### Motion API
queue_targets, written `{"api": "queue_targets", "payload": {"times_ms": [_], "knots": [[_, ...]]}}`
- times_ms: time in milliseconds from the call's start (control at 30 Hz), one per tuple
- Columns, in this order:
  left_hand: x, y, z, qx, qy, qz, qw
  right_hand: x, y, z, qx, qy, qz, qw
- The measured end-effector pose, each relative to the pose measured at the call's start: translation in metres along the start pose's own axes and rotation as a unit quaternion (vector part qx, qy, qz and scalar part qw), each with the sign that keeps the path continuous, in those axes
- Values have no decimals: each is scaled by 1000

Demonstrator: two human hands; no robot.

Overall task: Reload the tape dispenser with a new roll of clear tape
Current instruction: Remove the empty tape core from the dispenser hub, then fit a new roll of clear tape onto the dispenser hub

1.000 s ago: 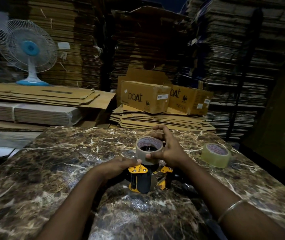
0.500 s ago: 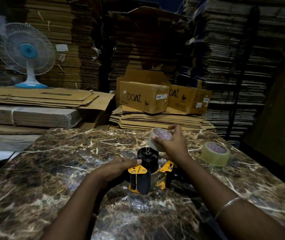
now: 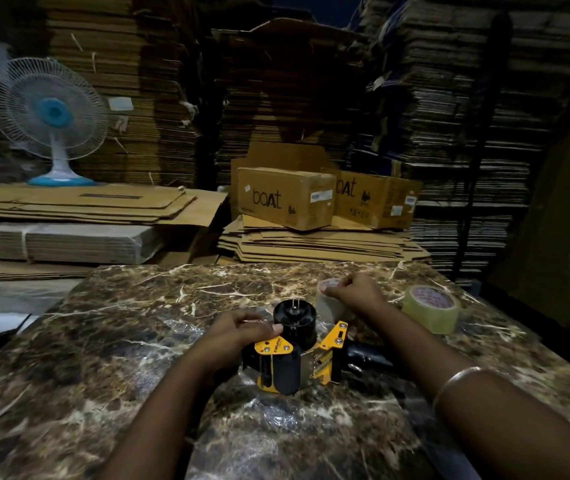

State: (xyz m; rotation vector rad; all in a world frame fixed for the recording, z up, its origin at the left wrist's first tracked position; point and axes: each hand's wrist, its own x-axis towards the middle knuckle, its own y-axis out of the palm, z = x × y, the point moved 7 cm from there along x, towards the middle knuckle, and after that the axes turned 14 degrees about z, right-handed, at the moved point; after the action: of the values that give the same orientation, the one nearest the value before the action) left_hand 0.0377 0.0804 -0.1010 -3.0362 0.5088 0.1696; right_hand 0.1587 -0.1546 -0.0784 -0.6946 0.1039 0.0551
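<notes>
Dispenser (image 3: 290, 355) on table (image 3: 103, 358); tape roll (image 3: 430, 308) right, boxes (image 3: 285, 197) behind.

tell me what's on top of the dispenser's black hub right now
Nothing: the hub stands bare. The right hand holds a roll beside it; the left hand grips the dispenser. That roll's base is hidden behind the dispenser.

Lighting is dim throughout; the frame's upper corners and right side fall off into near black. The brightest zones are the flattened brown cardboard sheets (image 3: 79, 206) at left and the printed brown cartons (image 3: 285, 199) at centre, lit apparently from the left. The glossy brown marble tabletop (image 3: 131, 327) carries soft sheen, no hard glare. The stacked corrugated cardboard wall (image 3: 450, 98) bows at the edges, a wide-angle distortion. Detail is soft and noisy in shadow; the forearms at the bottom edge are slightly blurred.
</notes>
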Motion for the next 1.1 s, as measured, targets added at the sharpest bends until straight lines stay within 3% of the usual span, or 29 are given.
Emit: {"api": "queue_targets", "payload": {"times_ms": [167,333,533,867,1100], "knots": [[-2,-9,0,58,7,-64,996,-46,-17,5,-50,-56,-44,996],[-7,-24,-12,258,-74,-187,945,-88,-11,-18,-128,-48,68,988],[-31,-12,-25,366,-204,-216,882,-120,-3,-10,-86,-98,165,978],[-23,4,-27,246,-127,-187,943,-148,13,-15,-16,-42,185,982],[-17,3,-23,260,-112,-208,936,-178,52,-8,81,-49,188,978]]}}
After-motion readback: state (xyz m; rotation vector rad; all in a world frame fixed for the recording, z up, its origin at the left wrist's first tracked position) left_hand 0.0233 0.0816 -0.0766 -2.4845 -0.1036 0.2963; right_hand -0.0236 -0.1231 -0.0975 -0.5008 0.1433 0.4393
